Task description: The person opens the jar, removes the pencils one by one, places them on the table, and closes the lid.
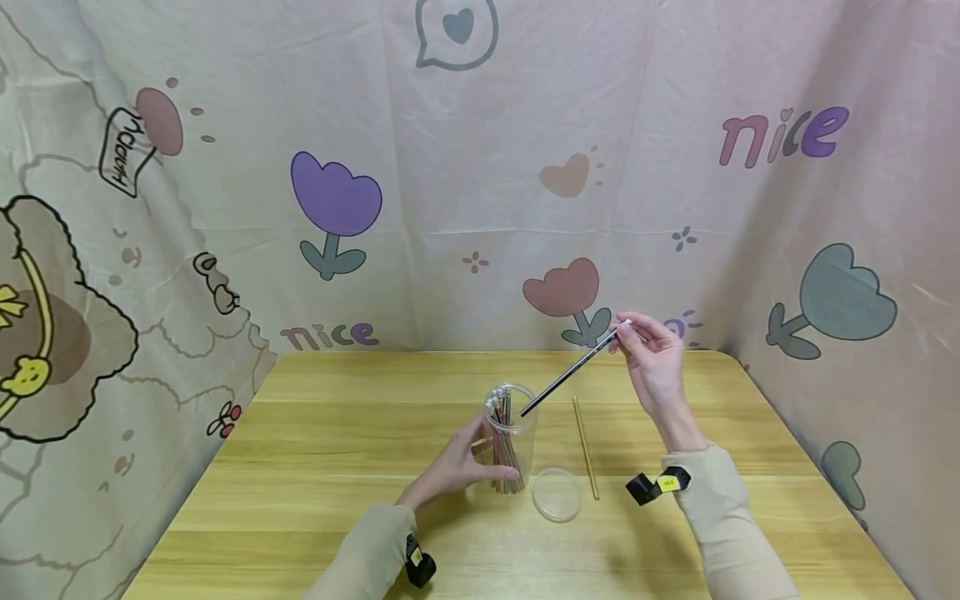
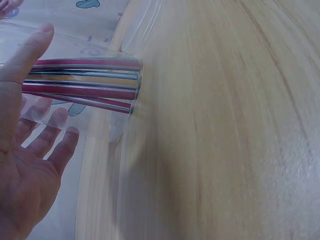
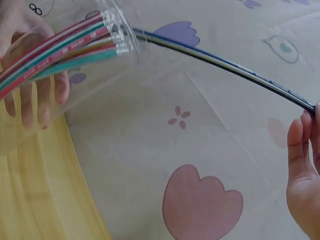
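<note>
Jar (image 1: pixel 527 450) of clear cylindrical plastic is standing in the grip of the left hand (image 1: pixel 459 463), a slim dark pencil (image 1: pixel 573 369) slanting to its mouth from the right hand (image 1: pixel 654 360).
Nearest, a round transparent lid (image 1: pixel 557 495) is lying on the yellow wood-grained table (image 1: pixel 315 475), just beside the jar; the left hand is curving round the jar, thumb in front, and pale-ended multicoloured pencils (image 1: pixel 506 446) are leaning inside; right of the lid, a thin gold-coloured stick (image 1: pixel 586 450) is lying apart from both hands; farther off, the right hand is pinching the dark pencil near its pale upper end, the rest extending down and left from the hand; behind, a pale flower-printed cloth (image 1: pixel 450 192) is hanging.
</note>
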`<state>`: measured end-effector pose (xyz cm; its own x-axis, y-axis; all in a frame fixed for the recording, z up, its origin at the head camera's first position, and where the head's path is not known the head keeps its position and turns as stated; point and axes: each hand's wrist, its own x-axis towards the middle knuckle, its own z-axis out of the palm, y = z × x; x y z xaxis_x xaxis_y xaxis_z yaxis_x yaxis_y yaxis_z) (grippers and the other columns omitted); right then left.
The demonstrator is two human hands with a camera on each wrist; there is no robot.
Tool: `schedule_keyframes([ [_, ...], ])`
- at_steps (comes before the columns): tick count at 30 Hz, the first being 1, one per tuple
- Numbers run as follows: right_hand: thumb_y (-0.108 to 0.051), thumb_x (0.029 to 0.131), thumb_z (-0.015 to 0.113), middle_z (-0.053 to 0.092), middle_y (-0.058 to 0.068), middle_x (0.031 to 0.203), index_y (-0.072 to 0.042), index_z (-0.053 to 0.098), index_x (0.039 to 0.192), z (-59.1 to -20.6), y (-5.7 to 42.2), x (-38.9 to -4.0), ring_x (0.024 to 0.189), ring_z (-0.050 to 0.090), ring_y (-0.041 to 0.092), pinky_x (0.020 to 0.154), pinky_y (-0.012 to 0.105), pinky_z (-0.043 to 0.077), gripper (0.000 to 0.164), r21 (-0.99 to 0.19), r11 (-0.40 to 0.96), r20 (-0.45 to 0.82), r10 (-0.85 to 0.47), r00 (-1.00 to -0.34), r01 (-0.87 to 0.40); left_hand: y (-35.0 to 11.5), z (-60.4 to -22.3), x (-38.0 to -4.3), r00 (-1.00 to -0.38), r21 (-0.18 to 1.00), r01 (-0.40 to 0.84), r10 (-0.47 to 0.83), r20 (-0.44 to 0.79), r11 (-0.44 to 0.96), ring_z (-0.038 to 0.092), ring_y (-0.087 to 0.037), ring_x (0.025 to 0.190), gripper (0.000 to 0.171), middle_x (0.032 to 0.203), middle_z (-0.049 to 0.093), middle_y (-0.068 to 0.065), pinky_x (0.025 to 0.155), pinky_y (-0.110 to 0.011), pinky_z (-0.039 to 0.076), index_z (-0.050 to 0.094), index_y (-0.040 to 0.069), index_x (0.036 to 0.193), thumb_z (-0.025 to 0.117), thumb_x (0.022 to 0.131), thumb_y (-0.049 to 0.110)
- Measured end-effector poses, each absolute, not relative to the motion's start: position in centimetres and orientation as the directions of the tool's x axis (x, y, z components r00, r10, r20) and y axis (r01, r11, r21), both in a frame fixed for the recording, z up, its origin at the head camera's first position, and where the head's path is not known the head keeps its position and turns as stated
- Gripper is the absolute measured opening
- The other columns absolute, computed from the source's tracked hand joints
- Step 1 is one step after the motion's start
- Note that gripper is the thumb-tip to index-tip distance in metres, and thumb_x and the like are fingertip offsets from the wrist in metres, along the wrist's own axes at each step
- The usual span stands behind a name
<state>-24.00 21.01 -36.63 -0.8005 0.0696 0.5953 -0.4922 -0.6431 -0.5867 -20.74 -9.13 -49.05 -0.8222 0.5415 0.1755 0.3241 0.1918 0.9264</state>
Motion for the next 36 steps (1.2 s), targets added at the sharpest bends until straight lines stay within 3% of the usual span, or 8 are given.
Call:
schedule_keyframes([
  [7, 0.008, 0.094, 0.062, 0.077, 0.011, 0.087, 0.002, 0.074, 0.099, -37.2, 22.4, -24.5, 0.077, 0.073, 0.017, 0.07, 0.024, 0.064, 0.015, -0.606, -0.675, 0.437, 0.161, -0.885, -0.422, -9.1, -49.0, -20.7, -0.822, 0.924, 0.332, 0.539, 0.184, 0.19, 0.054, -0.034, 0.135, 0.085, 0.142, 0.057, -0.009, 0.116, -0.054, 0.043, 0.04, 0.021, 0.151, 0.087, 0.079, 0.02],
  [16, 0.003, 0.097, 0.059, 0.076, 0.009, 0.085, -0.001, 0.075, 0.098, -38.7, 24.2, -24.9, 0.074, 0.071, 0.016, 0.073, 0.025, 0.064, 0.017, -0.631, -0.726, 0.238, 0.155, -0.959, -0.274, -9.1, -49.0, -20.7, -0.824, 0.928, 0.324, 0.538, 0.18, 0.186, 0.053, -0.036, 0.136, 0.092, 0.145, 0.056, -0.011, 0.115, -0.055, 0.044, 0.035, 0.022, 0.155, 0.087, 0.079, 0.02],
  [25, -0.001, 0.094, 0.066, 0.075, 0.005, 0.086, -0.006, 0.074, 0.094, -41.1, 25.4, -25.3, 0.075, 0.071, 0.016, 0.076, 0.026, 0.065, 0.01, -0.676, -0.703, 0.139, 0.174, -0.975, -0.221, -9.1, -49.1, -20.8, -0.824, 0.926, 0.328, 0.536, 0.184, 0.188, 0.054, -0.035, 0.136, 0.091, 0.143, 0.057, -0.01, 0.116, -0.053, 0.044, 0.036, 0.023, 0.154, 0.087, 0.079, 0.019],
  [32, 0.003, 0.096, 0.06, 0.077, 0.004, 0.086, -0.009, 0.077, 0.093, -43.0, 26.2, -25.5, 0.073, 0.072, 0.015, 0.075, 0.025, 0.064, 0.021, -0.749, -0.644, 0.065, 0.165, -0.984, -0.157, -9.1, -49.1, -20.8, -0.828, 0.928, 0.318, 0.533, 0.174, 0.192, 0.053, -0.035, 0.136, 0.093, 0.144, 0.057, -0.01, 0.116, -0.054, 0.043, 0.034, 0.023, 0.155, 0.087, 0.079, 0.02],
  [36, 0.004, 0.095, 0.063, 0.078, 0.003, 0.087, -0.01, 0.078, 0.092, -44.2, 26.5, -25.6, 0.073, 0.072, 0.013, 0.074, 0.023, 0.064, 0.021, -0.799, -0.587, 0.061, 0.143, -0.988, -0.135, -9.1, -49.1, -20.8, -0.827, 0.924, 0.328, 0.533, 0.179, 0.198, 0.053, -0.034, 0.136, 0.093, 0.143, 0.058, -0.01, 0.117, -0.053, 0.043, 0.034, 0.022, 0.155, 0.087, 0.079, 0.02],
])
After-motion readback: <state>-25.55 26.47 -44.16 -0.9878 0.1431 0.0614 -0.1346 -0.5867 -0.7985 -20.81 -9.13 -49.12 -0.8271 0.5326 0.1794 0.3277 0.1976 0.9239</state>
